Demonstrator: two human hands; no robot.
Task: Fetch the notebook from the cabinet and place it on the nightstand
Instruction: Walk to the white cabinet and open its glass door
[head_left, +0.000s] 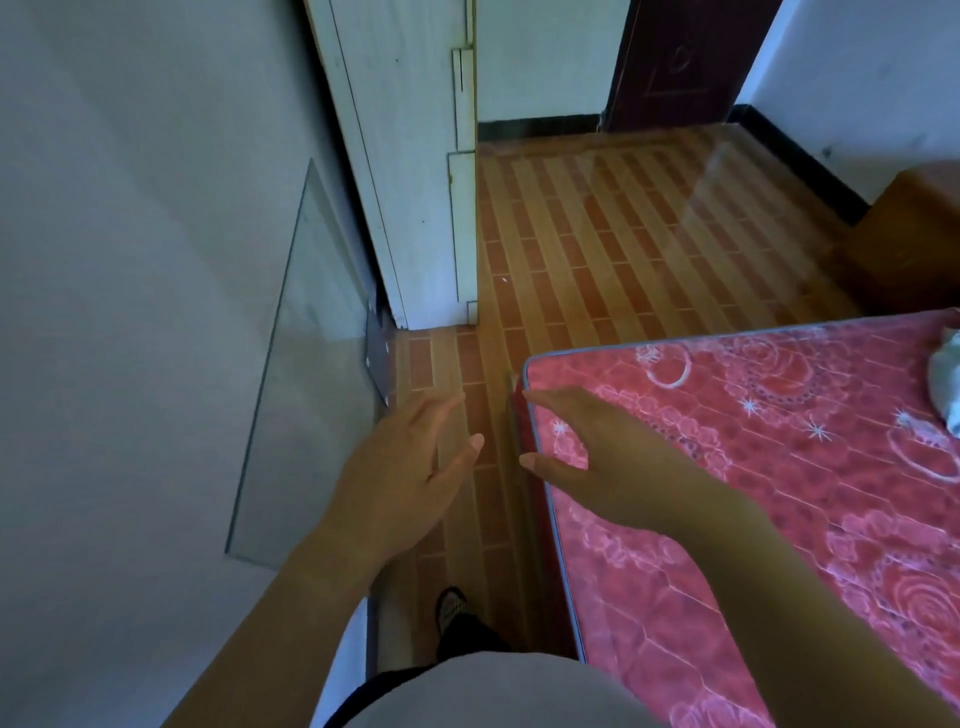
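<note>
No notebook shows in the head view. My left hand (410, 467) hangs over the narrow strip of floor between the wall and the bed, fingers apart and holding nothing. My right hand (597, 457) hovers over the near corner of the red patterned mattress (779, 493), fingers spread, also holding nothing. A brown wooden piece of furniture (914, 234) stands at the far right edge beyond the bed; I cannot tell whether it is the nightstand or the cabinet.
A glass pane (306, 374) leans on the grey wall at left. A white door (410, 156) stands open ahead, with striped brown floor (623, 234) beyond it and a dark red door (680, 62) at the back. A pale cloth (945, 384) lies on the mattress.
</note>
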